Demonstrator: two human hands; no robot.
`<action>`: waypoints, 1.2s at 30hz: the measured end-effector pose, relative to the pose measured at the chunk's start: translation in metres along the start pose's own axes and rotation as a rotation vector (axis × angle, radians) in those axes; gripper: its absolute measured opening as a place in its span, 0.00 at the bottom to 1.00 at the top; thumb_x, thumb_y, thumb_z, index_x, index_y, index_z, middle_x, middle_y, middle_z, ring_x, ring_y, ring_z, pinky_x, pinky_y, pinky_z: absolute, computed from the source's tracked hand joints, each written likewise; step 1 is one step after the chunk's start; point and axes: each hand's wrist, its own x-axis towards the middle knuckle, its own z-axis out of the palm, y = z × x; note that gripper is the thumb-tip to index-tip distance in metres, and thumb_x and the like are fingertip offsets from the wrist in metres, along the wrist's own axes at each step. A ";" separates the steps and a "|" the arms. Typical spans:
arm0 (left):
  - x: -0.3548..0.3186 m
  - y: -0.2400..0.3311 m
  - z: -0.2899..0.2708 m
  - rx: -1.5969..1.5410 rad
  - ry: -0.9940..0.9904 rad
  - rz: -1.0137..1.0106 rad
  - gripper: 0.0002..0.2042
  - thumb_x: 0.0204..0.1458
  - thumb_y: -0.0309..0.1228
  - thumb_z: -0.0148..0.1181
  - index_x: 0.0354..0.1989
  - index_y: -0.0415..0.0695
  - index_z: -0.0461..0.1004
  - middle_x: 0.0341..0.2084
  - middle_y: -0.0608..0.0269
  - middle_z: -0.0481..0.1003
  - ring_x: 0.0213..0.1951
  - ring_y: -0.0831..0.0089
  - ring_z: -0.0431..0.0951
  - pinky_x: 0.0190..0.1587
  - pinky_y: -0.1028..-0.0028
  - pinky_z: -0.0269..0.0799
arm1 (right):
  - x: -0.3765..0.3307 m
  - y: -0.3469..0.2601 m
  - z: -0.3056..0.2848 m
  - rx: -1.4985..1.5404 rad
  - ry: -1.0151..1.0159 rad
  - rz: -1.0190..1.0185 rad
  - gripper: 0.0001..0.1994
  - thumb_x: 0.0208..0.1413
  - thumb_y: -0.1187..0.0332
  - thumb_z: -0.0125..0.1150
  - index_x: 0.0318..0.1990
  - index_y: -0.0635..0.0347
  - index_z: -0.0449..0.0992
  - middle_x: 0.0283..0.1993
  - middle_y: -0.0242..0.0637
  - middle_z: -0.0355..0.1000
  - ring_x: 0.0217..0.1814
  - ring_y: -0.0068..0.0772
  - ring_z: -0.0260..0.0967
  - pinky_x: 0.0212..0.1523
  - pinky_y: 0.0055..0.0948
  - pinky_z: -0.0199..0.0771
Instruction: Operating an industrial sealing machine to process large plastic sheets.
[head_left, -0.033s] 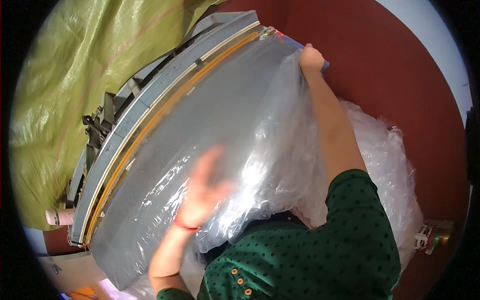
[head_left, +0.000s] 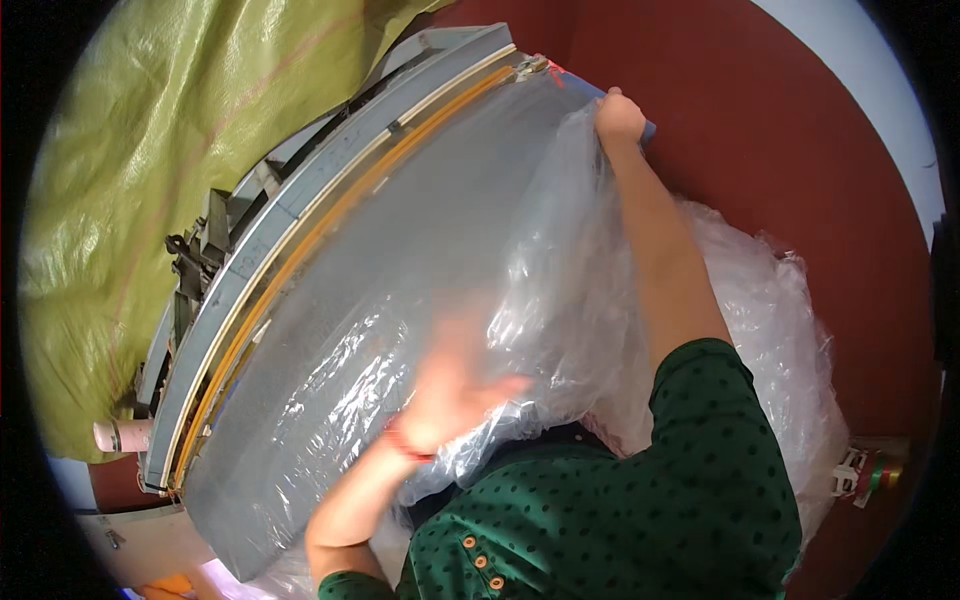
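A large sheet of clear plastic film (head_left: 560,250) spreads, wrinkled and shiny, over a grey work surface (head_left: 400,200). My right hand (head_left: 620,118) is a closed fist on the film's far edge, at the upper right corner of the surface; the fingertips are hidden. My left hand (head_left: 450,395), with a red band at the wrist, is over the film near my body. Its fingers are smeared by motion, but the thumb points out to the right and the hand looks open. Whether the palm touches the film cannot be told.
Along the far left side runs a grey metal bar (head_left: 270,215) with an orange strip (head_left: 350,195) beside it. A yellow-green sheet (head_left: 130,200) hangs beyond, and a pink roll (head_left: 122,435) juts out at the lower left. More bunched film (head_left: 770,310) lies right of my arm on the red floor (head_left: 750,130).
My left hand has swept to the right over the film, nearer my body. My right hand stays at the far corner, barely shifted.
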 end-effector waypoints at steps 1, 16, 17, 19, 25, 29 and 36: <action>0.012 0.009 0.027 0.220 0.029 0.039 0.29 0.38 0.25 0.58 0.52 0.40 0.58 0.52 0.54 0.60 0.56 0.63 0.56 0.54 0.64 0.54 | 0.001 0.002 -0.001 -0.003 -0.009 0.020 0.13 0.50 0.61 0.48 0.35 0.61 0.68 0.33 0.46 0.71 0.38 0.47 0.69 0.38 0.41 0.68; -0.209 0.007 -0.095 -0.780 0.531 0.169 0.34 0.30 0.35 0.66 0.48 0.41 0.57 0.36 0.51 0.66 0.37 0.59 0.69 0.45 0.57 0.64 | -0.008 0.003 -0.016 -0.031 -0.053 -0.058 0.16 0.50 0.57 0.49 0.40 0.58 0.68 0.39 0.46 0.70 0.44 0.45 0.67 0.42 0.40 0.67; -0.224 0.023 -0.108 -0.877 0.651 0.179 0.34 0.28 0.32 0.69 0.46 0.42 0.56 0.30 0.55 0.68 0.32 0.61 0.70 0.42 0.58 0.66 | -0.011 0.005 -0.017 -0.048 -0.023 -0.070 0.16 0.50 0.56 0.48 0.41 0.57 0.68 0.40 0.44 0.70 0.44 0.45 0.67 0.42 0.41 0.67; -0.267 0.029 -0.121 -0.883 0.720 0.203 0.35 0.26 0.30 0.71 0.45 0.43 0.57 0.26 0.61 0.68 0.29 0.66 0.70 0.37 0.63 0.68 | -0.005 0.015 -0.012 -0.110 -0.036 -0.026 0.15 0.50 0.55 0.48 0.42 0.51 0.69 0.40 0.43 0.70 0.44 0.45 0.67 0.40 0.42 0.67; -0.318 0.073 -0.145 0.834 0.343 -0.908 0.16 0.24 0.20 0.61 0.27 0.41 0.67 0.19 0.55 0.68 0.24 0.60 0.70 0.26 0.72 0.66 | 0.003 0.017 0.002 -0.106 -0.050 -0.086 0.17 0.51 0.52 0.44 0.43 0.49 0.67 0.42 0.44 0.69 0.44 0.49 0.66 0.39 0.45 0.66; -0.405 0.078 -0.190 1.144 0.780 -0.932 0.06 0.32 0.17 0.51 0.22 0.39 0.66 0.13 0.61 0.66 0.20 0.69 0.69 0.24 0.76 0.63 | 0.011 0.024 0.014 -0.100 -0.063 -0.101 0.17 0.52 0.51 0.42 0.41 0.50 0.67 0.41 0.43 0.69 0.43 0.50 0.66 0.38 0.45 0.65; -0.478 0.112 -0.294 0.234 1.274 -0.689 0.01 0.42 0.25 0.53 0.25 0.43 0.68 0.20 0.71 0.68 0.22 0.83 0.64 0.26 0.84 0.60 | 0.001 0.010 0.000 -0.119 -0.097 -0.059 0.16 0.53 0.53 0.41 0.40 0.51 0.67 0.41 0.41 0.69 0.43 0.48 0.66 0.38 0.43 0.65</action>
